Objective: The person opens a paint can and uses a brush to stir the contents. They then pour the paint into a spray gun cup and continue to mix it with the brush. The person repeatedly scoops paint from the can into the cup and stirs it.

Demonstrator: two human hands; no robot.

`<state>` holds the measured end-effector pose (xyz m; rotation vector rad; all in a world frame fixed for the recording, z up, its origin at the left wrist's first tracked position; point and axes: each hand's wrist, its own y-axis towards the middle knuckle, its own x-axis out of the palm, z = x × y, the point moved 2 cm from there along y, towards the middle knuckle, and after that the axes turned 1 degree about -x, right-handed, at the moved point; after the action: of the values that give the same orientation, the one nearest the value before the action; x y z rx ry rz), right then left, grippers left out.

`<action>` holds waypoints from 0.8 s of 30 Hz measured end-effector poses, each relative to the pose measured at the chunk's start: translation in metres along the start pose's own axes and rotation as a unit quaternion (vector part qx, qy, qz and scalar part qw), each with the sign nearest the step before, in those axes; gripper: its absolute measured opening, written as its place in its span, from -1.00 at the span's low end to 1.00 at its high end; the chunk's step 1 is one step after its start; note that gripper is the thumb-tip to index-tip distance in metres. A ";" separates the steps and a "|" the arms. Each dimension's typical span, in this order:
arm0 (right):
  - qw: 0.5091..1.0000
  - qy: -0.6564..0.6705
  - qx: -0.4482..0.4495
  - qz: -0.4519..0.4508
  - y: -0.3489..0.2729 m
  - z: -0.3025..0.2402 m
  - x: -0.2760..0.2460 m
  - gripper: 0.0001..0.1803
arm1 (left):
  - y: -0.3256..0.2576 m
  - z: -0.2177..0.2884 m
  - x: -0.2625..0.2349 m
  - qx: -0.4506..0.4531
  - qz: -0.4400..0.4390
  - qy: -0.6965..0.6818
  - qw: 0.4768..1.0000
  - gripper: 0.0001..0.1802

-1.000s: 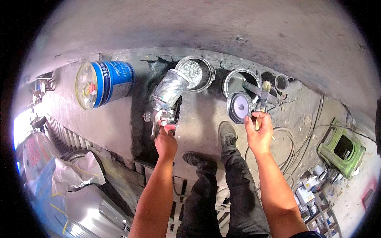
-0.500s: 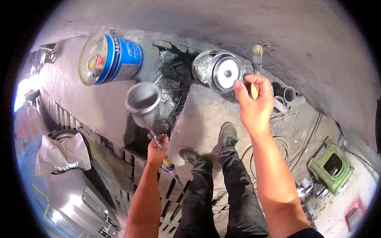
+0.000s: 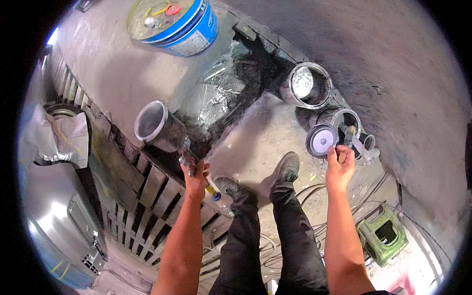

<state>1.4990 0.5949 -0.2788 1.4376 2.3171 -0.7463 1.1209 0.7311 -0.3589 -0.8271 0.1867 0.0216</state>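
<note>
My left hand [image 3: 195,179] is closed around a spray gun [image 3: 188,160], whose grey cup [image 3: 160,125] is uncovered and tilted, its mouth up and leftward. A yellow and blue fitting [image 3: 212,192] sits below its grip. My right hand [image 3: 340,167] is closed at the edge of a round lid [image 3: 322,141] with a dark rim and pale centre. In the same fingers lies the handle of a paintbrush [image 3: 349,132], its bristles at the mouth of an open metal can [image 3: 339,116]. Another open can [image 3: 310,86], silvery inside, stands just beyond.
A blue pail [image 3: 191,37] stands at the far left. Dark, paint-coated sheeting [image 3: 223,91] covers the floor ahead. Slatted wood [image 3: 142,196] runs along the left, beside a silver car panel [image 3: 59,211]. Hoses [image 3: 314,194] and a green plastic stool [image 3: 382,235] lie to the right.
My right hand has moved right and down with the lid and brush, from in front of the far can to the nearer one. The brush now points into the can. The gun's cup tilts further left.
</note>
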 end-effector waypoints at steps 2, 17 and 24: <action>1.000 -0.004 -0.011 -0.003 -0.006 0.003 0.006 -0.75 | 0.010 0.008 0.004 -0.031 -0.007 0.004 0.999 -0.55; 0.959 0.205 0.102 -0.167 -0.101 -0.067 0.117 -0.77 | 0.004 0.040 -0.080 -0.043 0.003 0.036 0.998 -0.72; 0.882 0.314 0.166 -0.310 -0.171 -0.129 0.181 -0.76 | -0.048 0.111 -0.088 0.075 -0.068 0.000 0.995 -0.76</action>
<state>1.2665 0.7406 -0.2214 1.1595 3.3818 -0.9860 1.0558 0.7847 -0.2351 -0.6884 0.1300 -0.1183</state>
